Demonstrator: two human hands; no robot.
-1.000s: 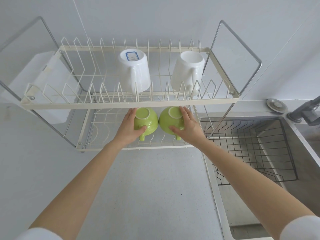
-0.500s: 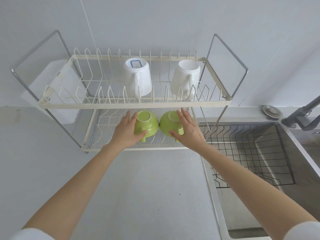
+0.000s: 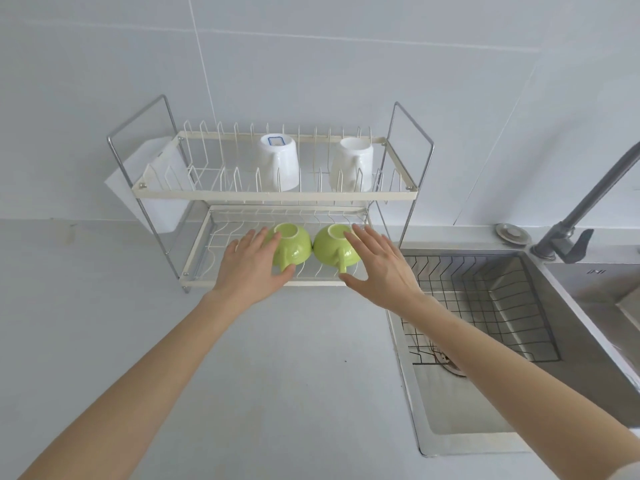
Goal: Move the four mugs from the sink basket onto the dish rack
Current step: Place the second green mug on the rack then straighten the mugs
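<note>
Pale tiled wall point(image 3: 311, 64), grey countertop point(image 3: 277, 375)

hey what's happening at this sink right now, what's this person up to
A person is putting mugs on a two-tier dish rack beside the sink. Two white mugs sit upside down on the top tier, and two green mugs sit upside down on the bottom tier. The left hand and right hand are open with fingers spread, just in front of the green mugs and not gripping them. The wire sink basket holds no mugs, so all four appear moved.
</note>
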